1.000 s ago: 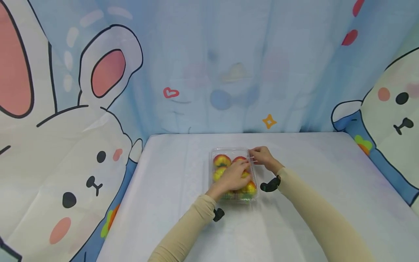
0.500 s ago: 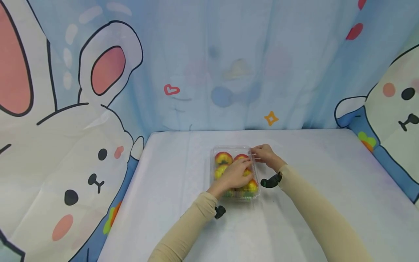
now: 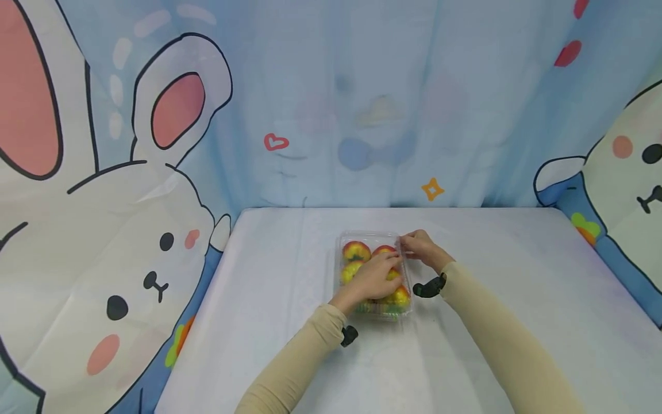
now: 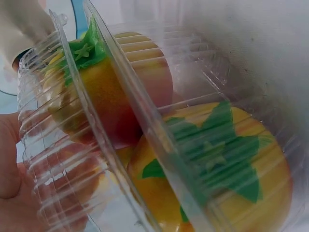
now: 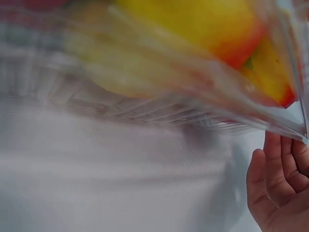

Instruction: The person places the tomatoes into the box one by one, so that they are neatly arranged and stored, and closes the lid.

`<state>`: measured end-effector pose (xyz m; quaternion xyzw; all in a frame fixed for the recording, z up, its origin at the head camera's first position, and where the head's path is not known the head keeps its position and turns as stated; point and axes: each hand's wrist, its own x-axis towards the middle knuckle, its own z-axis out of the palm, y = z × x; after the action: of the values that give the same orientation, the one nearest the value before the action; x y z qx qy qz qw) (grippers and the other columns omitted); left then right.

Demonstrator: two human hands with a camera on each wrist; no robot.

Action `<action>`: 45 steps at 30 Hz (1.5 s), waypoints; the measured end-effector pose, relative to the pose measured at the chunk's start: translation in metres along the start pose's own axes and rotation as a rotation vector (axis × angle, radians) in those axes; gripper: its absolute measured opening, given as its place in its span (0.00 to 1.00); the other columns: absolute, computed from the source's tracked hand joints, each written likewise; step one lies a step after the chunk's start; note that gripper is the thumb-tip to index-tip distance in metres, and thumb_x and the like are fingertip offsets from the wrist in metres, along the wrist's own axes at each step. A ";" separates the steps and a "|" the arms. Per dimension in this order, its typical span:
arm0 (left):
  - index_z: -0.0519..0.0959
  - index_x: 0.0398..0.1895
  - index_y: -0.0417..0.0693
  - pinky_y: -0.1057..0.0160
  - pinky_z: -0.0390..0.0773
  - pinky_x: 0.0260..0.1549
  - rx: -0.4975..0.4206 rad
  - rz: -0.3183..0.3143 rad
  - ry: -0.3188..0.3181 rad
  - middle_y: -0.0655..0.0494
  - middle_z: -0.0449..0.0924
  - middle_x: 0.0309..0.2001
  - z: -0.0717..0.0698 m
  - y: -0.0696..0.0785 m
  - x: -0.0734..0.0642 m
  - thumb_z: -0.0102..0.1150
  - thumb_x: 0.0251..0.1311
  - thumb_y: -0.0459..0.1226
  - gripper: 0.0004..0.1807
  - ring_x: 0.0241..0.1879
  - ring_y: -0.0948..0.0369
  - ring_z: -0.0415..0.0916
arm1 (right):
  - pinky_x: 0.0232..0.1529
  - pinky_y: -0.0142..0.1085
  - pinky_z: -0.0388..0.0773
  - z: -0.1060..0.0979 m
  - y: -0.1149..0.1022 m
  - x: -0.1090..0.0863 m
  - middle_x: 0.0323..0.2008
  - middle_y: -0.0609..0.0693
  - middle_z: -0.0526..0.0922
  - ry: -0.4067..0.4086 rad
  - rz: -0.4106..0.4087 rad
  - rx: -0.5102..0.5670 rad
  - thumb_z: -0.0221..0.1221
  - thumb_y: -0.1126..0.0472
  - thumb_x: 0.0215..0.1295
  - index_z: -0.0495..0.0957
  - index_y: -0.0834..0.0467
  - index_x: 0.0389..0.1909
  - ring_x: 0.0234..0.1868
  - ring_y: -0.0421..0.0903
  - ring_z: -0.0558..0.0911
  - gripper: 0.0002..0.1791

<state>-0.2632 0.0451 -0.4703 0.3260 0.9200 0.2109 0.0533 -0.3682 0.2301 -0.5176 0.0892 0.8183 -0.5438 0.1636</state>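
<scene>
A clear plastic clamshell box [image 3: 368, 236] lies on the white-covered table. Inside are several yellow-red persimmons [image 3: 355, 251] with green leafy tops, seen close up through the ribbed plastic as a persimmon [image 4: 275, 169] in the left wrist view. My left hand [image 3: 373, 277] rests across the top of the box with its fingers extended, covering part of the fruit. At the far right corner, my right hand [image 3: 420, 246] pinches the box's edge. In the right wrist view the fingers of that right hand [image 5: 282, 186] bend up against the rim; the thumb is hidden.
The white tabletop [image 3: 289, 247] extends around the box. Behind it hangs a light blue curtain [image 3: 310, 172] with cartoon prints. A large rabbit print [image 3: 145, 241] covers the left side. Dark bands with small cameras [image 3: 429, 287] sit at both wrists.
The head view has shifted slightly, so the whole scene sits a little further right. Both hands and the box hold nearly the same places relative to each other.
</scene>
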 end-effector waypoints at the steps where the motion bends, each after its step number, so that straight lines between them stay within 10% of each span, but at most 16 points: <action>1: 0.69 0.71 0.46 0.64 0.61 0.68 -0.005 0.003 -0.003 0.52 0.63 0.72 0.001 0.000 0.000 0.51 0.69 0.44 0.28 0.71 0.60 0.60 | 0.58 0.47 0.77 0.000 0.002 0.000 0.45 0.58 0.76 0.000 0.004 0.001 0.49 0.60 0.69 0.73 0.76 0.53 0.45 0.49 0.76 0.23; 9: 0.69 0.70 0.44 0.64 0.62 0.68 -0.030 0.001 -0.017 0.50 0.64 0.72 0.002 0.004 -0.003 0.52 0.69 0.44 0.28 0.71 0.59 0.61 | 0.65 0.50 0.69 0.000 0.012 -0.002 0.57 0.64 0.72 0.007 0.090 0.068 0.49 0.55 0.72 0.69 0.73 0.60 0.58 0.57 0.73 0.27; 15: 0.68 0.71 0.44 0.61 0.62 0.68 -0.037 -0.018 -0.011 0.50 0.62 0.73 -0.005 -0.001 -0.001 0.51 0.68 0.43 0.29 0.71 0.57 0.60 | 0.68 0.51 0.65 -0.002 0.011 -0.013 0.69 0.71 0.62 -0.080 -0.024 0.056 0.42 0.48 0.78 0.58 0.75 0.70 0.69 0.64 0.65 0.36; 26: 0.66 0.72 0.43 0.59 0.62 0.69 -0.041 -0.005 -0.019 0.48 0.61 0.73 -0.011 0.002 0.001 0.49 0.68 0.42 0.30 0.72 0.54 0.58 | 0.53 0.47 0.81 -0.019 0.012 -0.078 0.58 0.70 0.75 -0.230 -0.146 -0.103 0.46 0.51 0.77 0.65 0.75 0.63 0.56 0.60 0.80 0.31; 45: 0.69 0.69 0.41 0.60 0.61 0.69 -0.049 0.028 0.009 0.47 0.65 0.71 -0.006 0.003 -0.004 0.50 0.68 0.42 0.28 0.71 0.54 0.61 | 0.51 0.48 0.81 -0.011 0.049 -0.148 0.48 0.57 0.82 -0.380 -0.183 -0.021 0.50 0.54 0.75 0.72 0.74 0.57 0.49 0.53 0.83 0.25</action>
<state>-0.2596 0.0422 -0.4634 0.3364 0.9101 0.2357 0.0540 -0.2163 0.2645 -0.5020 -0.0913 0.7829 -0.5549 0.2661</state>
